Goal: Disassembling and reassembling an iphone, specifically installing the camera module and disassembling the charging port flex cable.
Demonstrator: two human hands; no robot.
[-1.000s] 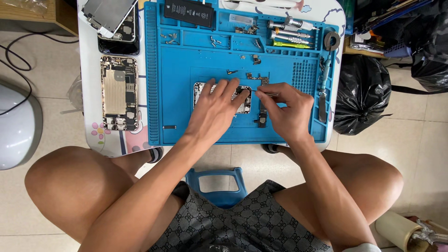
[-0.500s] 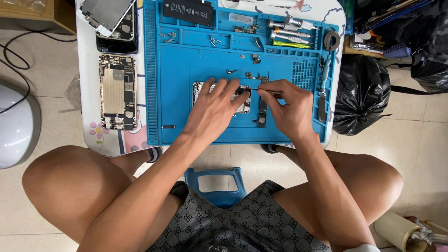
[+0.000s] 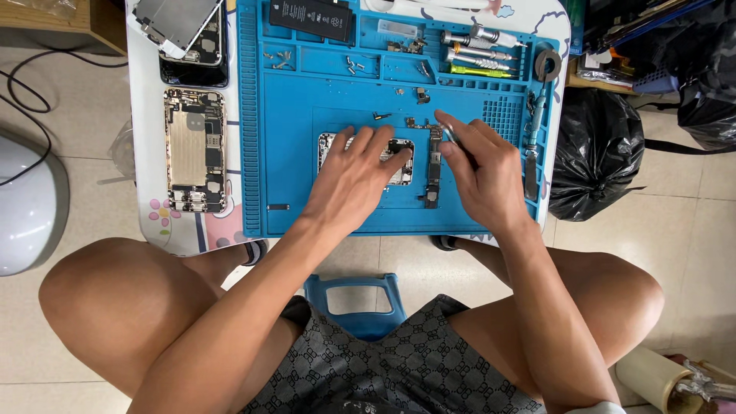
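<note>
Two hands over the blue mat [image 3: 291, 153], mid-disassembly. Left hand [image 3: 354, 178], fingers spread, pins the opened phone [image 3: 399, 157] at mat centre. Right hand [image 3: 479, 172] pinches a thin tool [image 3: 451, 136]. Next move likely needs a steady tip.

- Left hand [image 3: 354, 178] lies flat, palm down, fingers spread (forearm reaching forward from the knee).
- Right hand [image 3: 481, 172] curls, fingertips pinched together.

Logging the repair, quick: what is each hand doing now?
Left hand: open, fingers flat on the opened phone.
Right hand: pinching a thin tool.
</note>
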